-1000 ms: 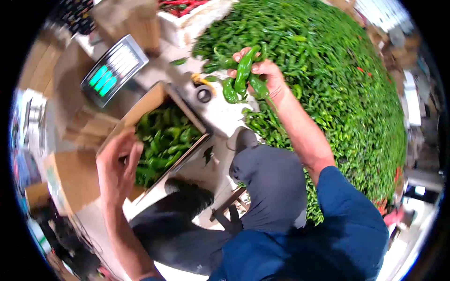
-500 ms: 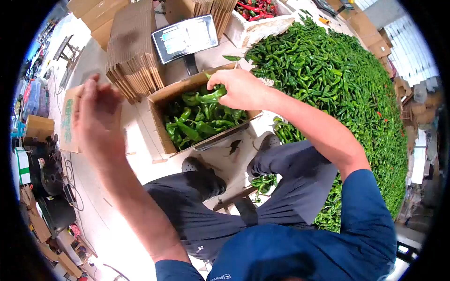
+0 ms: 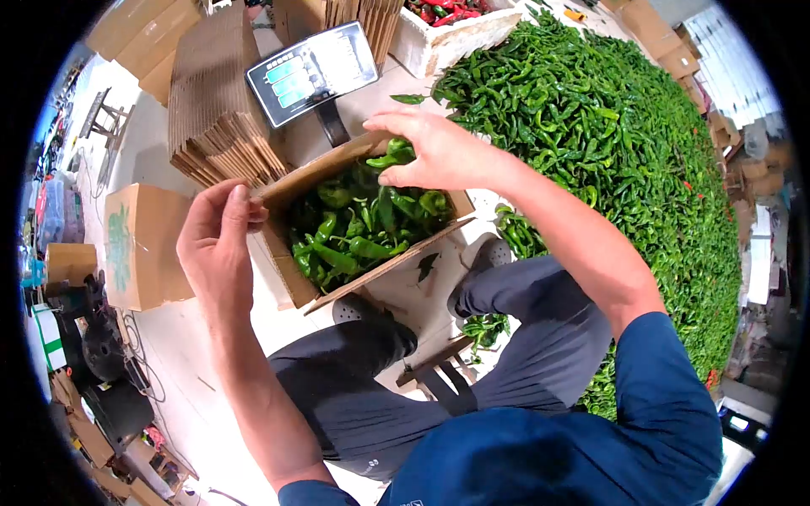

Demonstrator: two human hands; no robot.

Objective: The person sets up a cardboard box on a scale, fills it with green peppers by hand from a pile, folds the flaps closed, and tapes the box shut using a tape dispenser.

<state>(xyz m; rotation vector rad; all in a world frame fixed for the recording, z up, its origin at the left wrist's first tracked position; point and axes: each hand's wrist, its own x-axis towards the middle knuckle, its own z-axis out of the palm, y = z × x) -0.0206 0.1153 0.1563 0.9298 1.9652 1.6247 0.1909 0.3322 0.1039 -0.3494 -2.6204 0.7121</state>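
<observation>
A cardboard box (image 3: 289, 285) full of green peppers (image 3: 359, 228) stands in front of my feet. My left hand (image 3: 221, 240) is at the box's left back corner, its fingers curled in and the thumb against them; I cannot make out whether they pinch anything. My right hand (image 3: 422, 152) is over the far right rim, thumb and fingers apart. Beneath that hand, a green pepper (image 3: 393, 154) lies on top of the others, partly covered. Behind the box, a lit scale display (image 3: 312, 74) stands on a post.
A big heap of green peppers (image 3: 582, 143) spreads along the right. Folded cardboard (image 3: 215, 101) is stacked behind the box. A closed carton (image 3: 152, 249) stands at left, and a white foam crate (image 3: 447, 42) holds red peppers. My knees and shoes (image 3: 489, 253) are just below the box.
My left hand has moved right and down to the box's corner. The right hand, which pinched a green pepper, has spread its fingers over the rim. The view has shifted slightly.
</observation>
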